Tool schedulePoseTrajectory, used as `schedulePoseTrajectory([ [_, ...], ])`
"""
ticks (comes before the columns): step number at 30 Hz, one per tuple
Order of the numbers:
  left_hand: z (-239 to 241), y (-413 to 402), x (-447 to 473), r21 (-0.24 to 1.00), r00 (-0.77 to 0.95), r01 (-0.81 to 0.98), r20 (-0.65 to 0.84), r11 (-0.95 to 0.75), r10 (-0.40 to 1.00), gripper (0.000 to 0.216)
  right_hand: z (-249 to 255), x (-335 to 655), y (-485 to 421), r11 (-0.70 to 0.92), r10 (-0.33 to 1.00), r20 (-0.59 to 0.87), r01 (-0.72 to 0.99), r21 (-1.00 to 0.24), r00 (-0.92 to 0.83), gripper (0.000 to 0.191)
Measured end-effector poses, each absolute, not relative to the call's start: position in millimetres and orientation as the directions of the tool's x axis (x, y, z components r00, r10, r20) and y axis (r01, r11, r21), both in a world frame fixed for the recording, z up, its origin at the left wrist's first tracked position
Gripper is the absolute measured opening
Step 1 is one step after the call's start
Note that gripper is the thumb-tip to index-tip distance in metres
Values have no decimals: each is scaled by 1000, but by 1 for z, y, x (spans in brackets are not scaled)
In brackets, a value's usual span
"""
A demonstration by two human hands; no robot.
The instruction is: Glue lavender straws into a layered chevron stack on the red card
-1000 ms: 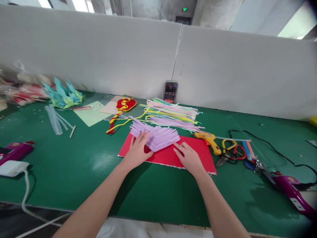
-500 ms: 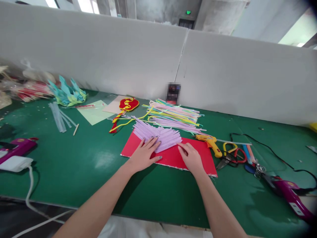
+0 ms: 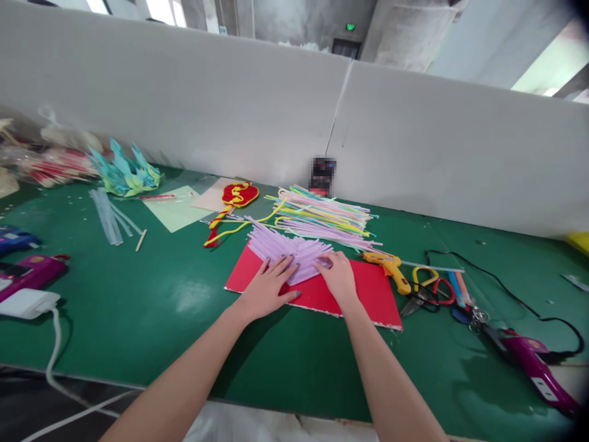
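Observation:
Lilac pipe cleaners (image 3: 271, 240) lie side by side in two slanting rows that meet in a V. Beneath them is a red board (image 3: 375, 288) with a ragged white front edge. My left hand (image 3: 269, 283) rests flat and open over the left row, fingers spread and thumb on the board. At the right row my right hand (image 3: 338, 276) has its thumb and fingers bent together in a pinch on the lilac stems; its fingertips partly hide them. Just behind lies a heap of pink, yellow, green and lilac pipe cleaners (image 3: 322, 215).
To the right are a yellow glue gun (image 3: 391, 269), scissors (image 3: 430, 285) and a purple power strip (image 3: 538, 365) with a black cord. A red and yellow fan-shaped ornament (image 3: 239, 195), green paper (image 3: 175, 212), clear glue sticks (image 3: 108, 218) and a blue-green paper piece (image 3: 126, 172) lie left.
My right hand has moved left and slightly up, from the right edge of the lilac row onto its stems. My left hand has stayed in place.

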State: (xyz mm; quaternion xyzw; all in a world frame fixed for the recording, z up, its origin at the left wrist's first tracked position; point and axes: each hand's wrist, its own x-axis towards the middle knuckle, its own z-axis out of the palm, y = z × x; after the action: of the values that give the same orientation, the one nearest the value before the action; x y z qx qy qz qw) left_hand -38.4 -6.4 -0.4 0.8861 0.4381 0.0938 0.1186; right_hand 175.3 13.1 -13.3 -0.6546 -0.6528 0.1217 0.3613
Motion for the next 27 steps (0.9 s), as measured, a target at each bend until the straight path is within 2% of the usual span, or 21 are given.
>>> schedulePoseTrajectory([
  [4, 0, -6, -39, 300, 602, 747, 73, -593, 795, 61, -22, 173, 12, 124, 926, 322, 643, -756, 199, 17],
  [8, 0, -6, -38, 302, 601, 748, 70, -591, 797, 61, -20, 174, 10, 95, 910, 297, 549, -830, 290, 21],
  [22, 0, -6, -39, 314, 602, 746, 59, -588, 796, 61, -14, 183, 7, 14, 858, 200, 369, -929, 473, 34],
  [27, -1, -5, -39, 323, 607, 736, 74, -595, 791, 61, -16, 188, 9, 34, 840, 192, 304, -952, 508, 36],
])
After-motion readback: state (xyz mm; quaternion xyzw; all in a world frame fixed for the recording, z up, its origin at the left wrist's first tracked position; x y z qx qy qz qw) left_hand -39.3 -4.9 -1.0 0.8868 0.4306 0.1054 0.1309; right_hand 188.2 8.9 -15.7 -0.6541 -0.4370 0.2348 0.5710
